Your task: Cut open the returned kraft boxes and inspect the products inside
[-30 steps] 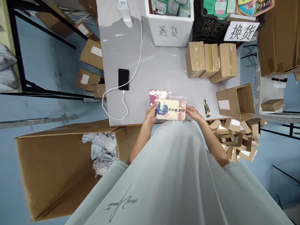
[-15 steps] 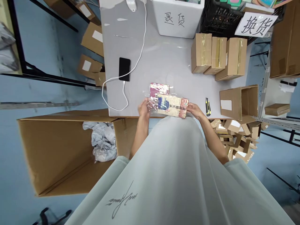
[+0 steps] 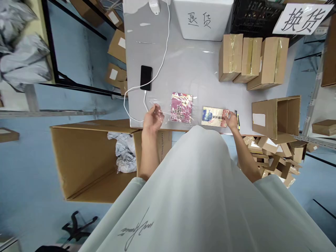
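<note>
My left hand point(image 3: 154, 117) pinches a thin clear plastic film over the table, left of a maroon-and-pink book point(image 3: 181, 107). This book lies flat, with clear plastic showing around its edges. Farther right, my right hand point(image 3: 231, 120) grips the right end of a cream book point(image 3: 213, 116) with blue and red print. A gap separates the two books. Just beyond the right fingers is a black-and-yellow utility knife point(image 3: 237, 120), partly hidden by my hand.
A black phone point(image 3: 146, 78) with a white cable lies left on the table. A white bin point(image 3: 203, 21), a black crate point(image 3: 257, 19) and taped cartons point(image 3: 230, 57) stand at the back. An open box point(image 3: 265, 117) is at right; a large carton point(image 3: 86, 164) sits below left.
The cream book has moved right in my right hand, away from the maroon book it overlapped. My left hand has drawn left with the clear film. The view has shifted slightly.
</note>
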Demonstrator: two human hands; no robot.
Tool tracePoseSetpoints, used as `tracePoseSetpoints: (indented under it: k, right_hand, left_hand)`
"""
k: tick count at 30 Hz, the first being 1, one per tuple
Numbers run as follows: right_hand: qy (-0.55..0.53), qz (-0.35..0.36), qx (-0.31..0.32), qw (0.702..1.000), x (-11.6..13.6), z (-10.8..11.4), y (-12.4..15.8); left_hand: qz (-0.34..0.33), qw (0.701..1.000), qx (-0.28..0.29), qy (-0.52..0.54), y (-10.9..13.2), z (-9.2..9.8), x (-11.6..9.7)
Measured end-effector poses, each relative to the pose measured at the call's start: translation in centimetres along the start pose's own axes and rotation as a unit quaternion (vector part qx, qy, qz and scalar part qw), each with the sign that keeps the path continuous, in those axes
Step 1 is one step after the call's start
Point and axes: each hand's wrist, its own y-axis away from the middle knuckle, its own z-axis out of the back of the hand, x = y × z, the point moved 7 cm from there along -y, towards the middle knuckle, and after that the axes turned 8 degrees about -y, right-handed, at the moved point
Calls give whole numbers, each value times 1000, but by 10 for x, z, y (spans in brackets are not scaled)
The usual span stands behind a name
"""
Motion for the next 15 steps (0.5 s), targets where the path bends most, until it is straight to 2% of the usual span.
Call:
tracePoseSetpoints:
  k: [1,3,5,7,10,13,15]
  right_hand:
    - [-16,27,15,999,9,-10,4]
    - [-80,65,98,990,30,-38,17]
    - [-153,67,206,964,49,-64,36]
    - [-189,59,256,946,65,-75,51]
    - [-206,62,226,950,81,-59,60]
    - [-241,71,157,955,84,-20,61]
    - [-268,41,119,955,77,8,65]
  left_hand:
    - [2,1000,22,-12,3,-15,6]
    - [-5,997,61,-53,9,-45,17]
    - [-24,989,90,-114,14,-74,27]
    - [-50,975,112,-185,17,-102,35]
    - [-84,948,157,-264,25,-143,43]
    - [-114,923,212,-300,43,-186,53]
    - [-149,904,231,-328,64,-214,63]
